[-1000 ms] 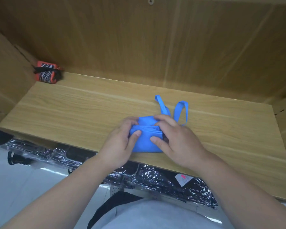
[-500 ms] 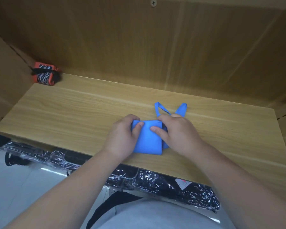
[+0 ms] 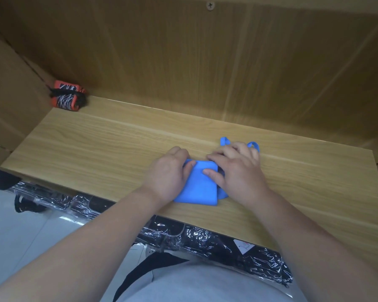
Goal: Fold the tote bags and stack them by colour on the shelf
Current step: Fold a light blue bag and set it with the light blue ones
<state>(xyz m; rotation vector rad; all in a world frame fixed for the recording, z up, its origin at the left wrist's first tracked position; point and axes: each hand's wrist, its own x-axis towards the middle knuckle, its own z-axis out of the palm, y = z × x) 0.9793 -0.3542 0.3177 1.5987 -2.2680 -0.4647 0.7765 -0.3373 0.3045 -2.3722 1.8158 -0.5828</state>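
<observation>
Blue tote bag (image 3: 198, 188) lies folded square near the shelf's (image 3: 96, 144) front edge. Since a moment ago the right hand (image 3: 238, 168) has slid back, fingers flat over the handles (image 3: 254, 146), thumb pressing the fold. The left hand (image 3: 168, 173) pinches the bag's left edge. An orange bundle (image 3: 67, 99) sits in the shelf's back-left corner, and black wrapped packs (image 3: 183, 234) lie below its front edge.
</observation>
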